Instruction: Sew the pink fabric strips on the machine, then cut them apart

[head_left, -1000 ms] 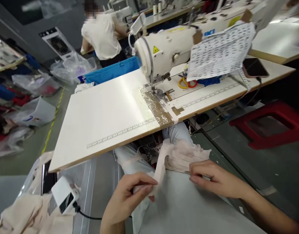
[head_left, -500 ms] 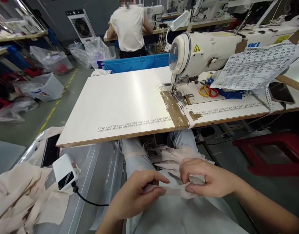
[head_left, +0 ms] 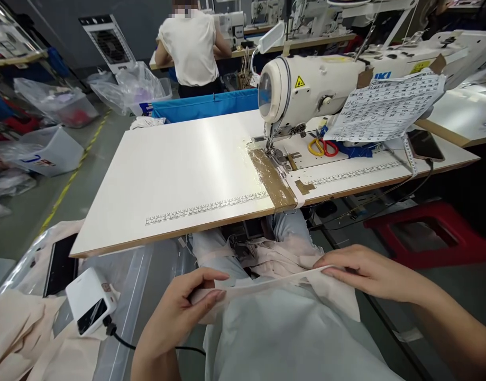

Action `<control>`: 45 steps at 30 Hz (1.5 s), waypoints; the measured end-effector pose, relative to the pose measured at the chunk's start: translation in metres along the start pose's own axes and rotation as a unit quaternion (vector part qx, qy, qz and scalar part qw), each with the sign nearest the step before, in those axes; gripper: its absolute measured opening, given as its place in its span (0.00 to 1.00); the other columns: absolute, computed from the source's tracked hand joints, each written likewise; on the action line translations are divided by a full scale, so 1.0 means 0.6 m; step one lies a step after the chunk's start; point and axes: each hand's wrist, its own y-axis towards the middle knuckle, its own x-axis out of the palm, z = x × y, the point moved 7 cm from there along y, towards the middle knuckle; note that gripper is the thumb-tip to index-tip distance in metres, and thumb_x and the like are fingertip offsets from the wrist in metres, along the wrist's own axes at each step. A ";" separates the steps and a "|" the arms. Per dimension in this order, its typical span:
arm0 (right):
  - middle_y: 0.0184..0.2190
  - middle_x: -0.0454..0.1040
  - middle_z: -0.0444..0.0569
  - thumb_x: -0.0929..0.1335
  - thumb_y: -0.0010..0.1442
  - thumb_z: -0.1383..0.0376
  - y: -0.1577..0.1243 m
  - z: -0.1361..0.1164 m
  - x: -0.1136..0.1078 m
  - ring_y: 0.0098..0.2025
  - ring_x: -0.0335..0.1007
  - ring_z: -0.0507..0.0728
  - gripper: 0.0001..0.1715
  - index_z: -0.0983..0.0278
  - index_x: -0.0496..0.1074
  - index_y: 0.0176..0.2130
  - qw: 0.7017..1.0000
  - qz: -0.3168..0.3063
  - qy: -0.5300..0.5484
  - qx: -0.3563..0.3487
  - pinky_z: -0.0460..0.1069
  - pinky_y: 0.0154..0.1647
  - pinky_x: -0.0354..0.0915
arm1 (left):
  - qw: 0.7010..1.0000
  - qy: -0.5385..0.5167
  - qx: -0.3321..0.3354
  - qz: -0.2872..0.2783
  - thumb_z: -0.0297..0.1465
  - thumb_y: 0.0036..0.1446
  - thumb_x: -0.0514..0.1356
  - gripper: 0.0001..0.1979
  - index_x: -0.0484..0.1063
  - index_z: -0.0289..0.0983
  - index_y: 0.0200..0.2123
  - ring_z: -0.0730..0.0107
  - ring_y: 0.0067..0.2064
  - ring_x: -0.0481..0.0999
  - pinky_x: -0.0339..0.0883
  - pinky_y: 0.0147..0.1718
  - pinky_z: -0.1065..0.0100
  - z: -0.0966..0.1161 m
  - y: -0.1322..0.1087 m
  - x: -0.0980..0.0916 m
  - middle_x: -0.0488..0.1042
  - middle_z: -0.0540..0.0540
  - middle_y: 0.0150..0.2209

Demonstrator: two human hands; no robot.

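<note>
A pale pink strip of fabric point(head_left: 272, 286) stretches across my lap between both hands. Its left end is in my left hand point(head_left: 187, 307), with thumb and fingers closed around it. At the other end, my right hand point(head_left: 361, 272) pinches the top edge, and a loose flap hangs below the fingers. More pale pink fabric point(head_left: 282, 256) lies bunched between my knees, just beyond the strip. Light grey-green cloth point(head_left: 298, 338) covers my lap underneath.
Ahead is a white sewing table point(head_left: 187, 169) with a sewing machine point(head_left: 306, 87) and scissors point(head_left: 322, 147). Left, a clear plastic bin point(head_left: 131, 286) carries fabric pieces point(head_left: 16, 328), a power bank point(head_left: 90, 301) and a phone point(head_left: 61, 264). A red stool point(head_left: 429, 233) stands right. Another person point(head_left: 189, 47) sits beyond.
My hands have moved apart, left hand leftward and right hand rightward, and the fabric strip between them is now drawn out long. The camera view has shifted slightly to the right.
</note>
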 end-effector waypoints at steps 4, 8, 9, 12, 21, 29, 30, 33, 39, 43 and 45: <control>0.46 0.81 0.53 0.59 0.71 0.57 -0.036 0.029 -0.063 0.46 0.79 0.60 0.22 0.62 0.78 0.48 0.982 0.151 -0.105 0.043 0.51 0.47 0.72 | 0.997 0.018 -0.033 -0.060 0.40 0.61 0.61 0.11 0.79 0.41 0.41 0.74 0.25 0.70 0.63 0.23 0.76 -0.021 -0.003 -0.007 0.76 0.50 0.28; 0.41 0.83 0.50 0.60 0.69 0.54 -0.077 0.069 -0.100 0.40 0.81 0.59 0.22 0.59 0.79 0.43 0.973 0.172 -0.128 0.088 0.50 0.40 0.75 | 0.992 0.091 -0.089 -0.020 0.43 0.61 0.59 0.13 0.80 0.43 0.39 0.69 0.30 0.77 0.69 0.28 0.76 -0.036 -0.010 -0.058 0.80 0.49 0.32; 0.41 0.83 0.49 0.61 0.68 0.52 -0.086 0.081 -0.110 0.40 0.81 0.59 0.22 0.58 0.79 0.43 0.974 0.169 -0.117 0.099 0.49 0.40 0.76 | 0.988 0.115 -0.101 -0.017 0.44 0.61 0.59 0.14 0.80 0.43 0.38 0.68 0.32 0.78 0.69 0.29 0.76 -0.038 -0.011 -0.072 0.81 0.49 0.33; 0.44 0.82 0.48 0.61 0.66 0.48 -0.106 0.128 -0.141 0.44 0.80 0.61 0.23 0.56 0.79 0.44 0.972 0.162 -0.093 0.145 0.49 0.40 0.76 | 0.975 0.186 -0.123 -0.008 0.47 0.61 0.57 0.17 0.80 0.43 0.37 0.67 0.32 0.79 0.69 0.27 0.75 -0.044 -0.005 -0.114 0.82 0.49 0.34; 0.50 0.79 0.51 0.54 0.67 0.57 -0.078 0.230 -0.303 0.53 0.74 0.63 0.27 0.56 0.75 0.51 0.827 0.428 -0.298 0.208 0.57 0.55 0.68 | 0.815 0.487 0.107 0.294 0.39 0.64 0.55 0.14 0.79 0.42 0.41 0.66 0.32 0.80 0.70 0.32 0.69 0.068 0.112 -0.247 0.83 0.48 0.37; 0.53 0.78 0.56 0.55 0.64 0.62 -0.009 0.323 -0.236 0.62 0.67 0.65 0.23 0.59 0.76 0.46 0.859 0.396 -0.293 0.140 0.68 0.64 0.56 | 0.821 0.510 0.034 0.255 0.25 0.62 0.50 0.18 0.78 0.39 0.48 0.52 0.56 0.76 0.58 0.61 0.40 -0.059 0.139 -0.187 0.80 0.38 0.51; 0.55 0.76 0.58 0.54 0.65 0.62 -0.006 0.328 -0.221 0.63 0.65 0.66 0.25 0.60 0.75 0.48 0.866 0.384 -0.283 0.152 0.69 0.64 0.54 | 0.820 0.502 0.001 0.274 0.26 0.64 0.49 0.19 0.76 0.39 0.51 0.51 0.59 0.73 0.55 0.62 0.38 -0.074 0.129 -0.173 0.77 0.36 0.55; 0.56 0.74 0.64 0.54 0.67 0.60 -0.012 0.312 -0.196 0.66 0.60 0.68 0.27 0.63 0.72 0.53 0.852 0.412 -0.273 0.174 0.69 0.64 0.54 | 0.811 0.480 -0.029 0.333 0.29 0.67 0.49 0.22 0.67 0.37 0.62 0.48 0.68 0.61 0.53 0.63 0.38 -0.079 0.102 -0.122 0.66 0.32 0.64; 0.56 0.72 0.70 0.54 0.69 0.57 0.019 0.270 -0.159 0.64 0.63 0.73 0.29 0.69 0.69 0.58 0.866 0.392 -0.257 0.176 0.68 0.61 0.61 | 0.828 0.448 -0.067 0.330 0.34 0.69 0.50 0.27 0.54 0.39 0.69 0.46 0.70 0.55 0.45 0.65 0.35 -0.079 0.110 -0.069 0.61 0.33 0.68; 0.53 0.74 0.65 0.56 0.69 0.56 0.026 0.277 -0.152 0.58 0.69 0.73 0.28 0.63 0.69 0.59 0.845 0.401 -0.274 0.225 0.66 0.55 0.66 | 0.826 0.447 -0.080 0.333 0.35 0.70 0.49 0.24 0.59 0.39 0.67 0.48 0.68 0.60 0.44 0.67 0.38 -0.093 0.112 -0.079 0.64 0.34 0.66; 0.49 0.75 0.63 0.57 0.68 0.56 0.022 0.278 -0.152 0.53 0.72 0.72 0.27 0.60 0.68 0.61 0.837 0.417 -0.278 0.221 0.65 0.51 0.69 | 0.824 0.448 -0.083 0.337 0.36 0.70 0.49 0.23 0.63 0.39 0.66 0.49 0.68 0.60 0.44 0.67 0.39 -0.096 0.109 -0.085 0.66 0.35 0.65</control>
